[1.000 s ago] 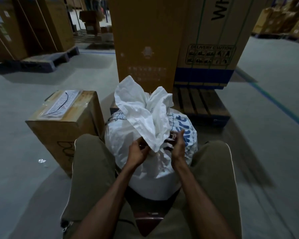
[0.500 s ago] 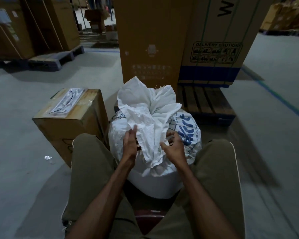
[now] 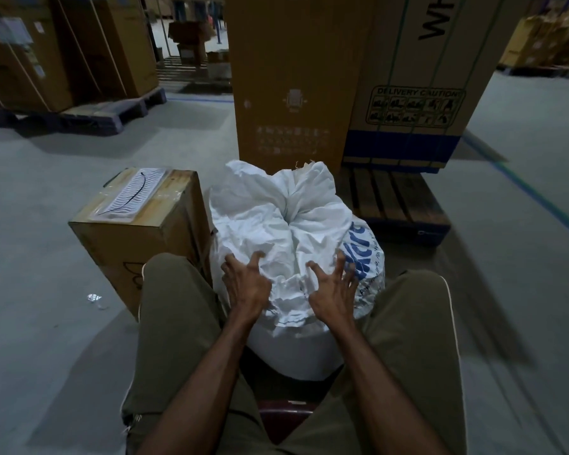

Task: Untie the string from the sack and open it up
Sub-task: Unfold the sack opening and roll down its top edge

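Note:
A white woven sack (image 3: 296, 339) with blue print stands on the floor between my knees. Its loose crumpled top (image 3: 276, 211) is bunched and folded toward me. My left hand (image 3: 245, 284) rests on the near left of the folds with its fingers spread. My right hand (image 3: 334, 290) is on the near right of the folds, fingers spread and curled against the cloth. Neither hand holds anything. No string shows anywhere in the view; the folds cover the sack's neck.
A small cardboard box (image 3: 138, 231) stands just left of the sack. Tall cartons (image 3: 293, 80) on a wooden pallet (image 3: 395, 201) rise right behind it. More cartons on a pallet (image 3: 79, 116) are at far left. I sit on a dark red seat (image 3: 283, 418).
Both hands let go of the flap they were pinching near the neck and moved up onto the folds with fingers spread. The sack's top has dropped lower and spread wider.

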{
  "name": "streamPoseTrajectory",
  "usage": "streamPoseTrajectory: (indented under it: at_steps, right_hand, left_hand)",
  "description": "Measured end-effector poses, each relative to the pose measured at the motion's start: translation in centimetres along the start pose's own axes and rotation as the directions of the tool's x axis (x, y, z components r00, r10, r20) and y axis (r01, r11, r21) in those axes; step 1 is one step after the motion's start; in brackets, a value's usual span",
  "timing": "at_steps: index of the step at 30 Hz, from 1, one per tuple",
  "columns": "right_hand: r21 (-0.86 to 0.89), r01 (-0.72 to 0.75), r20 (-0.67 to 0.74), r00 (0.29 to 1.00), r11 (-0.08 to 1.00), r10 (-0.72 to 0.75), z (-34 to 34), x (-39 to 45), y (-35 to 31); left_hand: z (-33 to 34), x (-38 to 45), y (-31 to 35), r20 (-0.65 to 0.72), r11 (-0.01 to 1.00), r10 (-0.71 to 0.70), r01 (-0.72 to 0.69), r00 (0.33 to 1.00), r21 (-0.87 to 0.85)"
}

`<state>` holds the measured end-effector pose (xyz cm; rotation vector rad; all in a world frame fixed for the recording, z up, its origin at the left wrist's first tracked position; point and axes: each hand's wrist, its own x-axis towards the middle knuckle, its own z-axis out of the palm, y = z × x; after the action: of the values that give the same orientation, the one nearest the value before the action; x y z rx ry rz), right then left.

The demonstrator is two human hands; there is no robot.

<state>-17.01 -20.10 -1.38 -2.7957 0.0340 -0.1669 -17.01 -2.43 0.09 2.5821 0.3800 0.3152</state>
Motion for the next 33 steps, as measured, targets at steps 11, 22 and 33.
streamPoseTrajectory:
  at_steps: [11,22,33]
  right_hand:
    - [-0.187,0.182,0.179,0.973,0.965,-0.149,0.5,0.3,0.3]
    - [-0.243,0.309,0.495,0.855,0.920,-0.156,-5.8,4.5,-1.5]
    - [-0.237,0.461,0.433,0.838,0.855,-0.331,-0.7,12.4,0.4]
  left_hand:
    - [1.4,0.6,-0.5,0.046,0.813,0.526,-0.518,0.849,0.268]
    - [-0.8,8.8,2.8,0.436,0.674,0.480,-0.638,0.761,0.372]
    - [4.0,13.6,0.8,0.555,0.738,0.449,-0.641,0.701,0.212]
